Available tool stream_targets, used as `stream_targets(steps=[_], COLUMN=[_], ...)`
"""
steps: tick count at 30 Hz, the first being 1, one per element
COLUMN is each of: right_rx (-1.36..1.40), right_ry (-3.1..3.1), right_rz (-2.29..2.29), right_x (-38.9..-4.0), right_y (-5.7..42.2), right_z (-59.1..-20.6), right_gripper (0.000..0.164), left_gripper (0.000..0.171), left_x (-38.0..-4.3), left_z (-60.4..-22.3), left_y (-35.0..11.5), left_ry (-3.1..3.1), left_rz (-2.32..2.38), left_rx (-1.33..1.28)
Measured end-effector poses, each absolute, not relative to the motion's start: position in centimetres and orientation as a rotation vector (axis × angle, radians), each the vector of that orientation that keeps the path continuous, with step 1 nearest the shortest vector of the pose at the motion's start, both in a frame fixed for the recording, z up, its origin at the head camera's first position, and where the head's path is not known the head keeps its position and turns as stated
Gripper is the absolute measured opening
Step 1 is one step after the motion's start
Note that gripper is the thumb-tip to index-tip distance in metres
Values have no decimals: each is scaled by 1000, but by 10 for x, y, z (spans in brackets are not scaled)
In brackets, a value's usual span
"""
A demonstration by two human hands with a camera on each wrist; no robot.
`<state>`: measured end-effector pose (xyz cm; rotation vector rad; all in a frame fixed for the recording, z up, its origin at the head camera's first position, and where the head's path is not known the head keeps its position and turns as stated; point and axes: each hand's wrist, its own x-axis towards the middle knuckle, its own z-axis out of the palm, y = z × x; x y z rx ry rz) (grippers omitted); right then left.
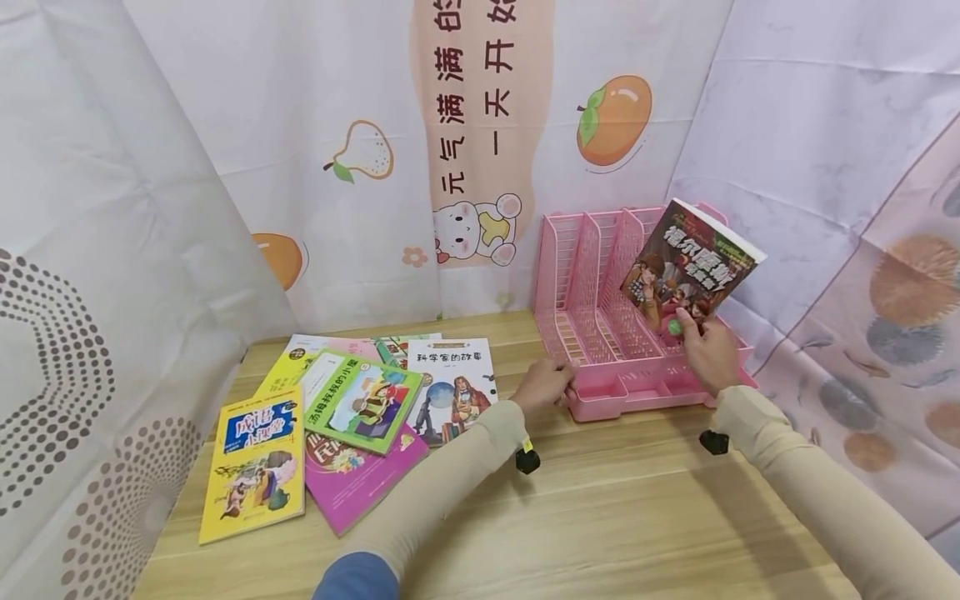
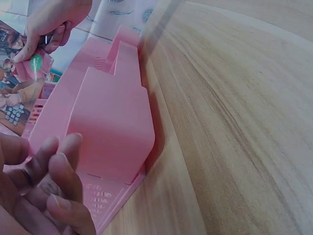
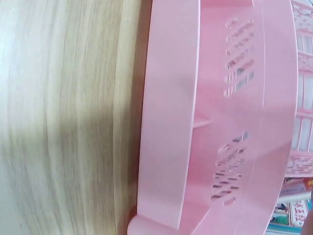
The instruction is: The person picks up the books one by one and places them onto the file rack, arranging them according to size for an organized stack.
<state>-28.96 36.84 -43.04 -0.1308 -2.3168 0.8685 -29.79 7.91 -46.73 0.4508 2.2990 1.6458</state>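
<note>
A pink plastic book rack with upright dividers stands against the back wall at the right. My right hand grips a dark-covered comic-style book by its lower edge, thumb on the cover. The book is tilted over the rack's right-hand slots, its lower part overlapping them. At the rack's front left corner is my left hand; in the left wrist view its curled fingers and thumb are right at the rack's rim. The right wrist view shows the rack's front tray, with the hand mostly out of frame.
Several books lie overlapping on the wooden table at the left: a yellow book, a green book, a purple book and a white book. Some colourful books show in the rack. Printed cloth hangs around the table.
</note>
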Motion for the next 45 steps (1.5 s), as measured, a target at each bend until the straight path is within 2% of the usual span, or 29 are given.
stream_targets(steps=[17,26,36,40,45], right_rx=[-262,-418,-506,-534,-509], right_ry=[-2283,-2289,-2331,-2435,-2574], right_rz=[859,820,789,781,729], right_x=[-285,-284,-288,-293,-299], right_y=[395,422,428,431,435], right_z=[-421,-419,-412,-412,-412], right_gripper=[63,71,76,74,65], left_gripper=[36,29,25,23,23], left_x=[-295,-295,-295,-295,-296], left_z=[-462,-461,-457,-456,-458], left_y=[78,78,76,76,78], left_ry=[2285,2302,2277,2289,2284], left_rz=[1627,1608,1639,1650,1661], left_rx=[447,425,414,400,411])
